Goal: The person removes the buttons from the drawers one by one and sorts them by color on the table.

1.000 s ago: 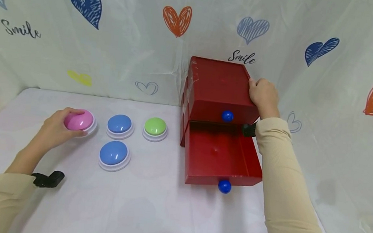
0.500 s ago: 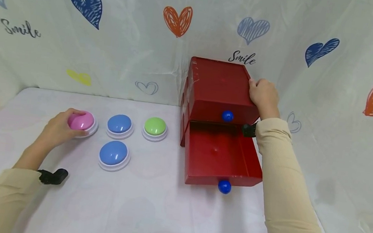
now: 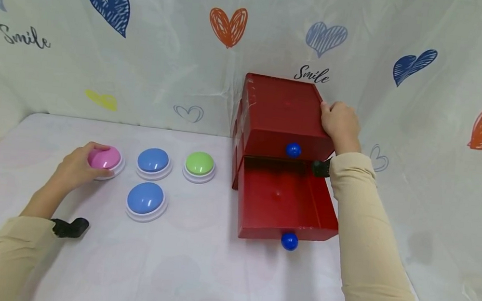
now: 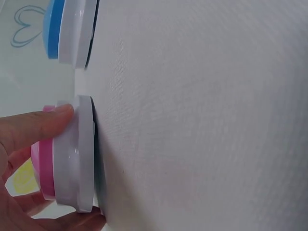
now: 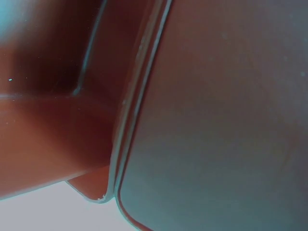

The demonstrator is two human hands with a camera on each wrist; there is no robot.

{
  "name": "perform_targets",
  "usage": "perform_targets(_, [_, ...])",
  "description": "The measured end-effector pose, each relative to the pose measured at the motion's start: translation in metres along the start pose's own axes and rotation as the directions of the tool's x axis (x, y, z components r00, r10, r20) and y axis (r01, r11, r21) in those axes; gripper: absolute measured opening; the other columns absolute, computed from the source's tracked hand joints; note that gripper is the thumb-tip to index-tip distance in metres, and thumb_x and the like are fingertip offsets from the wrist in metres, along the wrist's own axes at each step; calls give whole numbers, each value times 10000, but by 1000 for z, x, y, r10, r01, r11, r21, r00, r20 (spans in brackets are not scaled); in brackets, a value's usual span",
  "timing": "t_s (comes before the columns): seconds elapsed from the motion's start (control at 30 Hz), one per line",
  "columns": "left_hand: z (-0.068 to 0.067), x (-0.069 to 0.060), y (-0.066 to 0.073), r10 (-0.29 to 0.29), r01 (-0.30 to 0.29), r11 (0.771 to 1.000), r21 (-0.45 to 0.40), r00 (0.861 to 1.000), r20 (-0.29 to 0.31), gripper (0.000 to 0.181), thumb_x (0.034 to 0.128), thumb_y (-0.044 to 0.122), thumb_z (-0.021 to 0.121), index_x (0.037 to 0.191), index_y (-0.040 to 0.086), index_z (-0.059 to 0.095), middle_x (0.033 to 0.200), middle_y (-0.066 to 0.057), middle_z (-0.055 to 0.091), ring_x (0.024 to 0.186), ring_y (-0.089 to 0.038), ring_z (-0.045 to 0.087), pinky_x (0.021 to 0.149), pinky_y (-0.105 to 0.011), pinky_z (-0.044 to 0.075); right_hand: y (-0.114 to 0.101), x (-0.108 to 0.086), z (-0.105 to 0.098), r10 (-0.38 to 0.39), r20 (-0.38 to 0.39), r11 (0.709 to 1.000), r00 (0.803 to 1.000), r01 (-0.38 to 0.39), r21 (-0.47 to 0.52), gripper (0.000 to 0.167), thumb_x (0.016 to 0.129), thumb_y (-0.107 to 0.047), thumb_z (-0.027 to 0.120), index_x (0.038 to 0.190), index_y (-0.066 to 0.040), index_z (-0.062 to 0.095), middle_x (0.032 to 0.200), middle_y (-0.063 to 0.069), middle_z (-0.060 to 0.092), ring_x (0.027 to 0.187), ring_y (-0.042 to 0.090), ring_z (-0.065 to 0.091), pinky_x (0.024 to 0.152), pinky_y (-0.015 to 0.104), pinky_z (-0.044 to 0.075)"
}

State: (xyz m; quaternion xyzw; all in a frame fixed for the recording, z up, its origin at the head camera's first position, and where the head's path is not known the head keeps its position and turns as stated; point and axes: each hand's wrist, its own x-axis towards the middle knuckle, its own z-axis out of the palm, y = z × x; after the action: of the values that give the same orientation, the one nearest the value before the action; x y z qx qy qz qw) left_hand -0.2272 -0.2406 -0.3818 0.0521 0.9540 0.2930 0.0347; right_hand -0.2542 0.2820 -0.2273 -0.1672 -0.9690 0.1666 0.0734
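Observation:
On the left of the table, my left hand grips a pink push-button light by its white base. The left wrist view shows the thumb on one side of the base and fingers on the other; a narrow dark gap shows beneath it. My right hand holds the upper right edge of a red two-drawer cabinet, thumb on top, the other fingers mostly hidden. The cabinet's lower drawer is pulled out, with nothing seen inside. In the right wrist view, only the cabinet's red walls appear, without fingers.
Beside the pink one stand a blue push button, a second blue button nearer me, and a green button. Blue knobs stick out from both drawers. A heart-printed curtain hangs behind the white table.
My left hand has shifted slightly right with the pink push-button light, then stayed nearly still. The right hand and the cabinet hold their places.

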Motion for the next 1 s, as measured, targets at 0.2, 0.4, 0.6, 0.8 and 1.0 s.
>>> perform_targets(0.2, [0, 3, -1, -10, 10, 1000, -11, 1000, 24, 705, 814, 180, 668, 1364, -51, 291, 1294, -395, 311, 1136, -565, 313, 902, -697, 337, 0, 0, 0, 1, -8, 1000, 1000, -1, -1, 508, 991, -414, 263, 1004, -3, 561, 926, 181, 556, 831, 321, 539, 637, 375, 432])
perform_targets(0.4, [2, 4, 2, -34, 34, 999, -5, 999, 35, 685, 837, 138, 641, 1377, -55, 268, 1308, -394, 289, 1148, -565, 292, 907, -696, 341, 0, 0, 0, 5, -8, 1000, 1000, -5, 8, 514, 992, -414, 261, 1027, 3, 559, 925, 182, 559, 821, 311, 541, 627, 359, 432])
perform_targets(0.6, [1, 4, 3, -29, 29, 1000, 0, 998, 50, 693, 842, 129, 642, 1383, -63, 252, 1312, -393, 283, 1153, -563, 288, 912, -695, 338, 1, -1, 0, 2, -7, 1000, 1000, -2, 14, 501, 991, -408, 268, 1017, 3, 554, 913, 180, 556, 815, 307, 538, 618, 349, 426])
perform_targets(0.8, [0, 4, 3, -27, 27, 1000, 5, 997, 66, 701, 844, 133, 632, 1390, -62, 237, 1309, -415, 246, 1151, -579, 274, 909, -705, 329, 1, -1, 0, 1, -8, 1000, 1000, -1, 4, 512, 992, -410, 266, 1022, 7, 561, 919, 185, 563, 814, 307, 543, 615, 350, 431])
perform_targets(1.0, [-1, -2, 5, -31, 31, 1000, -3, 997, 70, 750, 831, 130, 637, 1424, -41, 209, 1339, -445, 156, 1191, -604, 223, 911, -727, 292, 0, -1, 0, -4, -10, 1000, 1000, 4, -3, 511, 991, -409, 269, 1019, 6, 567, 922, 187, 567, 811, 310, 545, 619, 357, 434])
